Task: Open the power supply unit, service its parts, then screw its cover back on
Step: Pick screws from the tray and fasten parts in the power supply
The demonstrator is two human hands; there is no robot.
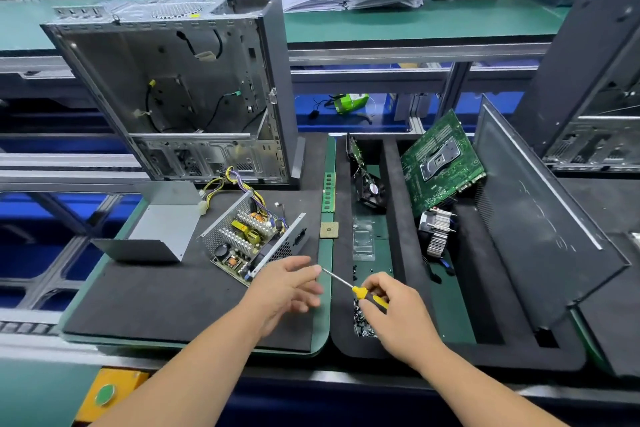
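The power supply unit lies open on the black foam mat of the worktop, tilted diagonally, its circuit board, heat sinks and coils exposed; its bundle of yellow, purple and black wires trails toward the upright computer case behind it. The removed cover, a bent grey metal sheet, rests on the same mat just left of the unit, apart from it.

The right hand forms a closed grip on the yellow-and-black handle of the screwdriver; the shaft points up and left; its tip meets the fingertips of the left hand. The left hand is loosely spread, fingers pinching at the tip; whether a screw sits between them cannot be told. Both hands hover near the front right corner of the unit.

A heap of small dark screws lies in the tray compartment beneath the right hand. Further right in the foam tray: a small fan, a green motherboard leaning upright, a finned cooler. A memory stick and a processor chip lie between mat and tray.
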